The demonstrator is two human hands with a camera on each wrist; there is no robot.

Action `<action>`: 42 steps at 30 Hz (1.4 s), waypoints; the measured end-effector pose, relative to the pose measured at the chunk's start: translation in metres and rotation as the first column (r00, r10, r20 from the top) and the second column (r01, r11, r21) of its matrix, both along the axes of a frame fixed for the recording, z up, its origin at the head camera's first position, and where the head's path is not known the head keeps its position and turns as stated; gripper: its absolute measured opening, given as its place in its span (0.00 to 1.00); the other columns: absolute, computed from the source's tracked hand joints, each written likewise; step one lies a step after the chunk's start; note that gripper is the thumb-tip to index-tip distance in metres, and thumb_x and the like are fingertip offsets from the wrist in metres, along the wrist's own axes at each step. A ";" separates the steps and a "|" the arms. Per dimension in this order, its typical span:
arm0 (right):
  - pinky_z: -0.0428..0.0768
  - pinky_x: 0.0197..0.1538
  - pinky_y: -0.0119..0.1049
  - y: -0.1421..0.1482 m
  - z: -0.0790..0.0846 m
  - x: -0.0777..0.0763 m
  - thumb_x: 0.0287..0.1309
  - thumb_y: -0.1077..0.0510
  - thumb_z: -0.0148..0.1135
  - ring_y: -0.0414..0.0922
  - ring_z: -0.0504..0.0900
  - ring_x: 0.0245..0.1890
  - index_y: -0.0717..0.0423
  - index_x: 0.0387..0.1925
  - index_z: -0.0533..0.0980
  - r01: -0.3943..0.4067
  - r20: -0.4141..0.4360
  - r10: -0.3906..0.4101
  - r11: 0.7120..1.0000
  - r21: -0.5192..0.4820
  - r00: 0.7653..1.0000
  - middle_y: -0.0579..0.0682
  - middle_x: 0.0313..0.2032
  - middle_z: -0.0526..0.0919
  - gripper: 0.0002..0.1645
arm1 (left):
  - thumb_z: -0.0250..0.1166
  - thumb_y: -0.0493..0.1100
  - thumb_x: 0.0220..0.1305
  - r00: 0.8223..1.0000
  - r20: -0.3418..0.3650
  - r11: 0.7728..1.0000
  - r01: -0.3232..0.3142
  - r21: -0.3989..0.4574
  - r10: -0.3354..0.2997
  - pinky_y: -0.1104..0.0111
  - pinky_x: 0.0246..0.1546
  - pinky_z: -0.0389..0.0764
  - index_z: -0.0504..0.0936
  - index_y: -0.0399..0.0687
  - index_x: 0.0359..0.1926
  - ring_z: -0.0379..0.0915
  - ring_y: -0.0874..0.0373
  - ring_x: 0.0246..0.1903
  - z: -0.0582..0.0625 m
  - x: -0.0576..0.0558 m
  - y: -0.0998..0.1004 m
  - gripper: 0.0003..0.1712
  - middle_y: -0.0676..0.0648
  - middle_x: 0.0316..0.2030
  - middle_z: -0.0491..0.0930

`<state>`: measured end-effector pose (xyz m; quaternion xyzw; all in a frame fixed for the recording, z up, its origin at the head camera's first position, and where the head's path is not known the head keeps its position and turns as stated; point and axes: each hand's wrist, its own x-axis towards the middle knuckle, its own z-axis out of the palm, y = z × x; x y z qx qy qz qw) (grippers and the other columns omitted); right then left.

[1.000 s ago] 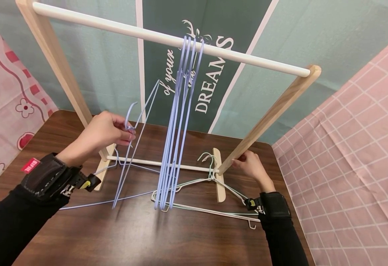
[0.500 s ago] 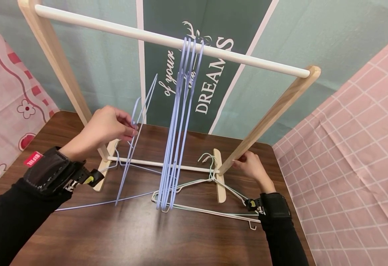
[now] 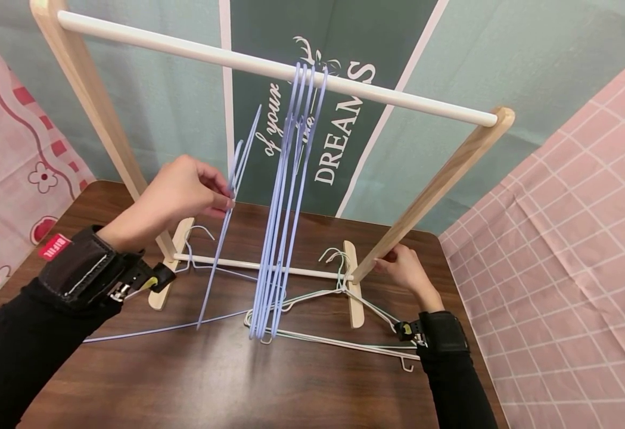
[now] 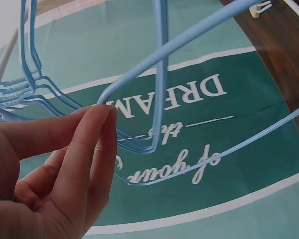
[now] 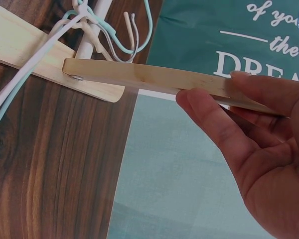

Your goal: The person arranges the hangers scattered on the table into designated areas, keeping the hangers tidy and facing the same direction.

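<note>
My left hand [image 3: 191, 187] pinches a blue clothes hanger [image 3: 214, 268] near its neck, between thumb and fingertips. That hanger is held edge-on, below the white top rail [image 3: 183, 50] and apart from it. Several blue hangers [image 3: 289, 125] hang close together by their hooks from the rail, to the right of my left hand. In the left wrist view the held hanger [image 4: 189, 35] crosses in front of the lettered backdrop. My right hand [image 3: 406, 268] holds the right wooden post [image 3: 435, 193] of the rack low down; in the right wrist view thumb and fingers lie on opposite sides of the post [image 5: 149, 77].
White and pale green hangers [image 3: 339, 342] lie on the brown table [image 3: 291, 393] around the right foot [image 3: 356, 310]. Another blue hanger [image 3: 146, 330] lies at the left, under the lower bar [image 3: 232, 263]. Curtain backdrop behind; a pink grid cloth [image 3: 564, 268] borders the right.
My left hand has risen a little and moved right with the blue hanger, which has turned more edge-on. The right hand stays on the post, and the hanging hangers have barely moved.
</note>
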<state>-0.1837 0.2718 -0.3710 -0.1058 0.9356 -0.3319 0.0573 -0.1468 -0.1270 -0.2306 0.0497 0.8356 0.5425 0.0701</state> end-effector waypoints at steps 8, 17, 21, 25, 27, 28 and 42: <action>0.80 0.34 0.44 0.000 0.000 0.000 0.57 0.65 0.58 0.60 0.81 0.35 0.71 0.42 0.72 0.001 0.002 -0.001 1.000 -0.001 1.000 0.68 0.36 0.79 0.14 | 0.65 0.30 0.52 0.999 -0.038 1.000 -0.004 -0.013 0.004 0.67 0.29 0.80 0.80 0.35 0.28 0.80 0.57 0.24 0.016 0.003 0.005 0.02 0.45 0.25 0.81; 0.80 0.33 0.40 0.000 -0.002 -0.003 0.56 0.65 0.60 0.59 0.81 0.34 0.72 0.41 0.73 0.012 0.002 -0.012 1.000 -0.009 1.000 0.68 0.34 0.79 0.14 | 0.67 0.33 0.51 0.994 -0.107 0.998 0.008 -0.058 -0.014 0.69 0.29 0.80 0.80 0.38 0.28 0.80 0.57 0.25 0.033 0.003 0.011 0.03 0.45 0.27 0.82; 0.81 0.33 0.40 0.000 -0.002 -0.003 0.56 0.65 0.60 0.59 0.81 0.34 0.72 0.41 0.73 0.011 0.001 -0.011 1.000 -0.011 1.000 0.68 0.35 0.79 0.14 | 0.67 0.34 0.52 0.993 -0.114 0.998 0.011 -0.060 -0.017 0.69 0.30 0.80 0.80 0.34 0.31 0.81 0.56 0.26 0.040 0.002 0.016 0.06 0.46 0.27 0.82; 0.81 0.33 0.40 0.001 -0.002 -0.003 0.56 0.65 0.60 0.59 0.81 0.34 0.72 0.41 0.73 0.012 0.001 -0.012 1.000 -0.014 1.000 0.68 0.35 0.79 0.13 | 0.67 0.34 0.52 0.994 -0.109 0.999 0.006 -0.044 -0.011 0.69 0.31 0.80 0.79 0.35 0.30 0.81 0.55 0.26 0.047 0.000 0.019 0.05 0.45 0.27 0.82; 0.81 0.33 0.41 0.001 -0.002 -0.003 0.56 0.65 0.59 0.60 0.81 0.35 0.72 0.41 0.73 0.007 -0.001 -0.007 1.000 -0.012 1.000 0.68 0.35 0.79 0.13 | 0.67 0.33 0.52 0.994 -0.108 0.999 0.005 -0.043 -0.009 0.69 0.32 0.80 0.79 0.37 0.29 0.81 0.55 0.26 0.050 -0.001 0.021 0.04 0.44 0.28 0.82; 0.81 0.33 0.41 0.001 -0.002 -0.003 0.57 0.65 0.59 0.60 0.81 0.35 0.72 0.41 0.73 0.005 -0.002 -0.006 1.000 -0.011 1.000 0.68 0.35 0.79 0.13 | 0.67 0.33 0.52 0.994 -0.109 0.999 0.006 -0.041 -0.011 0.69 0.31 0.80 0.79 0.38 0.28 0.81 0.55 0.26 0.051 -0.002 0.021 0.04 0.43 0.28 0.82; 0.80 0.33 0.41 0.000 -0.001 -0.003 0.57 0.65 0.59 0.59 0.81 0.34 0.71 0.41 0.73 0.006 -0.007 -0.006 1.000 0.006 1.000 0.67 0.34 0.79 0.13 | 0.68 0.33 0.52 0.994 -0.107 1.000 0.014 0.013 -0.012 0.69 0.32 0.80 0.80 0.36 0.28 0.81 0.55 0.25 0.068 -0.013 0.030 0.05 0.44 0.28 0.82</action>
